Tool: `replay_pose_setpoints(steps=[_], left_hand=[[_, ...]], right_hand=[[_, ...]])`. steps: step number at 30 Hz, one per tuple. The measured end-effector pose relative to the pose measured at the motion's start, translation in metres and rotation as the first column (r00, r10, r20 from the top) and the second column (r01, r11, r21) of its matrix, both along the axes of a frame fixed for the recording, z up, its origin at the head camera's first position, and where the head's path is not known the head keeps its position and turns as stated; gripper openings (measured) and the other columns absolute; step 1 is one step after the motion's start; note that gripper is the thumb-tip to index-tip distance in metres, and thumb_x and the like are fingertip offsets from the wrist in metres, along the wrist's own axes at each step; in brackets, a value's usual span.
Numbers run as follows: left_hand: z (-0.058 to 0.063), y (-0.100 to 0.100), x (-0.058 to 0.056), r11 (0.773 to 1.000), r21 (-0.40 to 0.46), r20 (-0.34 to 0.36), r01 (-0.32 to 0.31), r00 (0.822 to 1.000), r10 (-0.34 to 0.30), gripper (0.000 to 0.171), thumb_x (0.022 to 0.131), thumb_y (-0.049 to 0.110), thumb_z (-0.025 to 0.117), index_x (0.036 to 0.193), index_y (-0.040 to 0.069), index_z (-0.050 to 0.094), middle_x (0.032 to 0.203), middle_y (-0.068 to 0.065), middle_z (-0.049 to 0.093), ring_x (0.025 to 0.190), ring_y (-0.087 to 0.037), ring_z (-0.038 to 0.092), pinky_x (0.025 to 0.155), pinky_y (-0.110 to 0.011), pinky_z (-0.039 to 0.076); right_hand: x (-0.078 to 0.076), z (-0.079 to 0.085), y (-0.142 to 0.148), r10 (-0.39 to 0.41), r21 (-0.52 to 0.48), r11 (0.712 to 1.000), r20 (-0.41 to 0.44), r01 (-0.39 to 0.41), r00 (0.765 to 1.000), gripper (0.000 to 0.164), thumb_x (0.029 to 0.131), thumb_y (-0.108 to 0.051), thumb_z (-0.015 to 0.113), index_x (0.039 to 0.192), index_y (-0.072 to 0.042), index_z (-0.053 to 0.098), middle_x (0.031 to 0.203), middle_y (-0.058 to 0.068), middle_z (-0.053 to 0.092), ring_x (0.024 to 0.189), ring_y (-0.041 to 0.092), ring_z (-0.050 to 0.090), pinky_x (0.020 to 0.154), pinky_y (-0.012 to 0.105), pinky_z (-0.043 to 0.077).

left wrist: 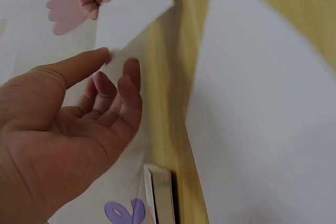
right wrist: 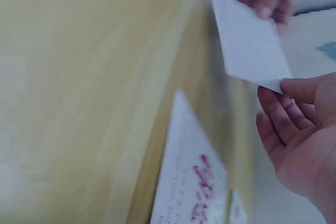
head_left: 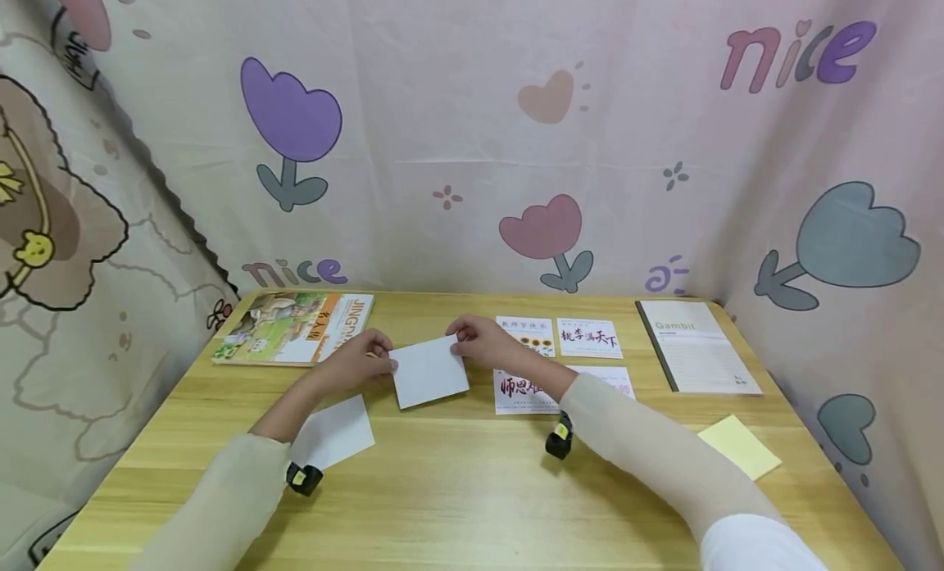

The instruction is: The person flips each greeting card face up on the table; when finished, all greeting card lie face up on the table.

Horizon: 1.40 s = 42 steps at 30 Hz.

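A blank white card [head_left: 430,376] is held up over the middle of the table, tilted, its plain face showing. My left hand [head_left: 359,361] pinches it at the left edge, thumb on the near face. At the upper right corner, the thumb and fingers of my right hand [head_left: 485,342] grip the same card. The right wrist view shows the right thumb [right wrist: 302,88] on top and the fingers beneath. Under my left forearm lies a second blank white card [head_left: 339,432]. Below my right wrist, a printed card with red lettering [head_left: 516,395] is partly covered.
Behind the right hand lie a sunflower card [head_left: 525,329] and another lettered card [head_left: 590,338]. A picture book [head_left: 283,329] rests at the back left, a Gambit notebook [head_left: 696,350] at the back right. Yellow note paper [head_left: 740,446] sits beside the right forearm. A patterned curtain [head_left: 442,145] borders the table.
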State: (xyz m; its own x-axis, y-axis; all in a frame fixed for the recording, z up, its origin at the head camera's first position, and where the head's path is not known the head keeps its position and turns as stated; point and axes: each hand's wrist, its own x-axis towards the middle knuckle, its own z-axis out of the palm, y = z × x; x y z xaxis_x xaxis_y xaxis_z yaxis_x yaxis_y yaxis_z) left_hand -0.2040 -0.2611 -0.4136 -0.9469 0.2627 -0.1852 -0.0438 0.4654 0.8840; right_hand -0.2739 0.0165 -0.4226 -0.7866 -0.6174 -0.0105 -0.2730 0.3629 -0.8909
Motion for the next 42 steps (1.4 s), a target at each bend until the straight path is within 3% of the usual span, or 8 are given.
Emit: replay_pose_setpoints(steps=[4,7,11,17,20,28,37,42], left_hand=[[0.003,0.015,0.013,0.984,0.174,-0.008,0.033,0.999,-0.032,0.032,0.098,0.015,0.066,0.118,-0.001,0.047,0.103,-0.013,0.055,0.095,-0.037,0.067,0.091,-0.050,0.057],[0.006,0.027,0.021,0.967,0.245,-0.042,0.069,0.997,-0.060,0.030,0.098,0.016,0.066,0.116,0.000,0.049,0.104,-0.012,0.055,0.094,-0.041,0.066,0.091,-0.056,0.055],[0.013,0.043,0.025,0.948,0.308,-0.054,0.082,0.996,-0.069,0.029,0.097,0.016,0.067,0.115,0.001,0.050,0.107,-0.012,0.053,0.091,-0.033,0.064,0.088,-0.052,0.057],[0.024,0.064,0.025,0.944,0.320,-0.075,0.081,0.995,-0.060,0.029,0.096,0.015,0.068,0.116,0.002,0.052,0.106,-0.014,0.054,0.084,-0.024,0.065,0.083,-0.044,0.060],[0.030,0.072,0.023,0.941,0.325,-0.099,0.096,0.993,-0.067,0.029,0.097,0.016,0.068,0.117,0.002,0.053,0.107,-0.014,0.055,0.082,-0.025,0.065,0.082,-0.042,0.059],[0.041,0.079,0.019,0.939,0.336,-0.168,0.073,0.986,-0.016,0.032,0.097,0.018,0.067,0.124,0.006,0.056,0.116,-0.013,0.057,0.085,-0.020,0.063,0.082,-0.036,0.059],[0.037,0.081,0.022,0.928,0.370,-0.136,0.046,0.991,0.005,0.031,0.098,0.019,0.066,0.126,0.006,0.058,0.123,-0.011,0.058,0.090,-0.018,0.063,0.083,-0.033,0.058],[0.032,0.090,0.024,0.951,0.304,-0.101,0.055,0.995,-0.025,0.029,0.099,0.029,0.065,0.124,0.013,0.065,0.129,-0.007,0.062,0.105,-0.023,0.062,0.092,-0.037,0.054]], right_hand=[[0.021,0.015,0.026,-0.012,-0.097,0.995,0.057,0.017,0.998,0.028,0.098,-0.012,0.064,0.126,-0.008,0.061,0.104,0.009,0.062,0.085,0.020,0.064,0.088,0.046,0.055],[0.037,0.021,0.043,-0.021,-0.128,0.991,0.074,0.030,0.997,0.029,0.098,-0.015,0.065,0.126,-0.009,0.061,0.106,0.009,0.065,0.087,0.021,0.066,0.091,0.052,0.054],[0.052,0.028,0.061,-0.062,-0.151,0.986,0.090,0.075,0.994,0.030,0.096,-0.017,0.069,0.124,-0.012,0.062,0.109,0.008,0.066,0.090,0.021,0.066,0.090,0.055,0.052],[0.062,0.038,0.081,-0.099,-0.173,0.979,0.053,0.107,0.994,0.032,0.095,-0.019,0.069,0.125,-0.012,0.061,0.105,0.009,0.065,0.086,0.022,0.064,0.068,0.034,0.050],[0.066,0.042,0.089,-0.116,-0.184,0.976,0.026,0.119,0.993,0.032,0.096,-0.018,0.068,0.127,-0.013,0.061,0.103,0.008,0.065,0.084,0.023,0.064,0.064,0.031,0.048],[0.077,0.055,0.096,-0.130,-0.211,0.970,-0.025,0.122,0.991,0.024,0.100,-0.023,0.062,0.124,-0.018,0.064,0.090,0.010,0.065,0.086,0.027,0.065,0.086,0.039,0.054],[0.085,0.065,0.100,-0.011,-0.286,0.958,-0.013,0.007,1.000,0.033,0.097,-0.017,0.068,0.129,-0.013,0.063,0.092,0.013,0.070,0.090,0.044,0.067,0.084,0.039,0.059],[0.087,0.062,0.097,-0.063,-0.347,0.937,-0.023,0.051,0.998,0.026,0.096,-0.016,0.068,0.119,-0.005,0.063,0.093,0.009,0.070,0.085,0.030,0.068,0.078,0.034,0.059]])
